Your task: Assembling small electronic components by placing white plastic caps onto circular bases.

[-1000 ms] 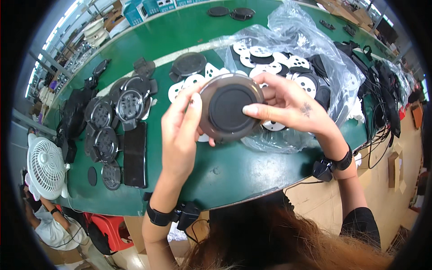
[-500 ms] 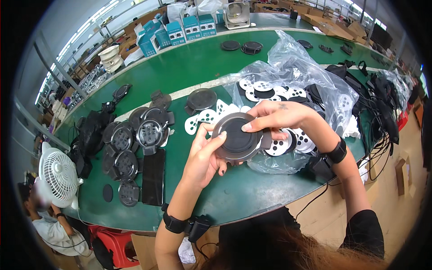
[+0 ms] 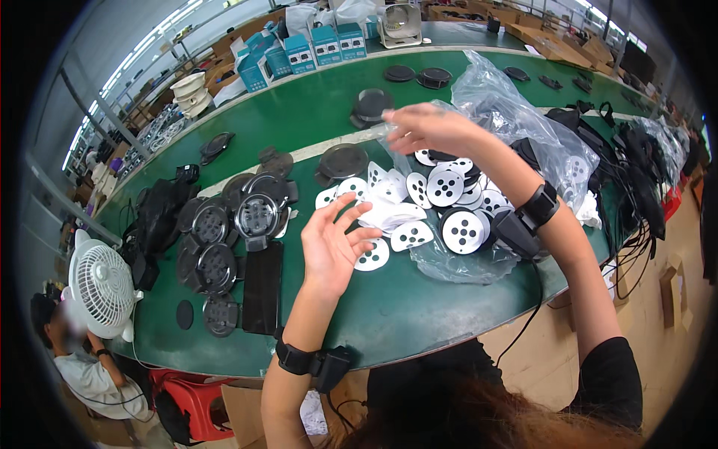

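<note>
My left hand (image 3: 330,254) hovers palm up over the near table, fingers apart and holding nothing. Beside its fingertips lies a loose heap of white paper discs with dark holes (image 3: 389,213). My right hand (image 3: 432,129) reaches across to the far strip of the table, fingers stretched out and a little blurred. Just left of its fingertips sits a round dark device with a flat disc top (image 3: 372,106); whether they touch is unclear. Another round dark device (image 3: 342,161) lies nearer, at the white dividing line.
Several round black housings (image 3: 213,266) cluster at the left, beside a black rectangular slab (image 3: 262,288). Clear plastic bagging (image 3: 486,97) and tangled black cables (image 3: 636,165) spread at the right. A white fan (image 3: 101,288) stands by the left edge; teal boxes (image 3: 299,54) line the back.
The round dark device has gone from both hands to the far strip. My right hand has moved away and up; my left hand has opened and stayed near the heap.
</note>
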A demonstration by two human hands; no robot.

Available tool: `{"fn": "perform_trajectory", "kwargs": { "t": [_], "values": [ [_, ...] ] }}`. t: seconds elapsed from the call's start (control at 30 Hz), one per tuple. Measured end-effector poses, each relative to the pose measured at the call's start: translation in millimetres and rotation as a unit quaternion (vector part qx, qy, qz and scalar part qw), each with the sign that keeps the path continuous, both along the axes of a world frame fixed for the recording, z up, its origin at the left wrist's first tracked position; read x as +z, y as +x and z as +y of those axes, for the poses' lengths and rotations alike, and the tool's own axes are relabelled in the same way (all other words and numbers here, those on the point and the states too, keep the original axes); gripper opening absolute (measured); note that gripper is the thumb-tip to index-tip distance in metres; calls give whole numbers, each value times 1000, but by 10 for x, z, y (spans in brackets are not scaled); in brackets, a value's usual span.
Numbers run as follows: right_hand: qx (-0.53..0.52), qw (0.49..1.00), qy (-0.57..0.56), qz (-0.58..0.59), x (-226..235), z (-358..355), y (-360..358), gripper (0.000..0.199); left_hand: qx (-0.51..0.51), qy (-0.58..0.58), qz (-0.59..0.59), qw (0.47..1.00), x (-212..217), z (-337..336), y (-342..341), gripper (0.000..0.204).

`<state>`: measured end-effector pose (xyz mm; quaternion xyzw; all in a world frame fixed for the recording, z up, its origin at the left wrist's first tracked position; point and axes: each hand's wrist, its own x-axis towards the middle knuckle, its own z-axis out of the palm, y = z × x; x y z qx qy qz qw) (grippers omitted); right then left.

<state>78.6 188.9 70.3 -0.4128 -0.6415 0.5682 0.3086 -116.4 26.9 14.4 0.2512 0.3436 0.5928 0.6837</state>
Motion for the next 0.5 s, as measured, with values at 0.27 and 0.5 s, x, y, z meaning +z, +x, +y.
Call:
{"fn": "perform_trajectory", "kwargs": {
  "t": [0.27, 0.5],
  "values": [
    [159, 865, 307, -364, -469, 443, -709, 56, -80, 11, 54, 995, 27, -35, 70, 40],
    [76, 889, 343, -295, -696, 518, -972, 68, -30, 31, 67, 997, 41, -44, 62, 36]
  ]
}}
